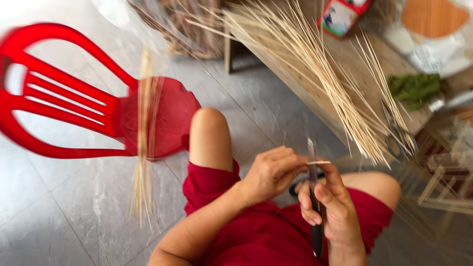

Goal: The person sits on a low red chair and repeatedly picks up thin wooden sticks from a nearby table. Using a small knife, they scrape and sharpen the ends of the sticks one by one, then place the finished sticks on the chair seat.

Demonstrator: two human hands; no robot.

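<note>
My right hand [331, 207] grips a dark-handled knife [314, 197] held upright, blade pointing up, above my lap in red shorts. My left hand [272, 172] pinches a short pale bamboo sliver [319, 162] against the blade, just left of it. The two hands touch at the fingertips. A big fan of long thin bamboo sticks [315, 74] lies on the low wooden bench [374, 54] ahead of me, its ends hanging off the near edge.
A red plastic chair [74, 98] stands at the left with a bundle of bamboo strips [144, 143] draped over its seat. Scissors [396, 133], a green cloth [414, 88] and a red and white box [340, 17] lie on the bench. Small stick frames [443, 182] sit at the right.
</note>
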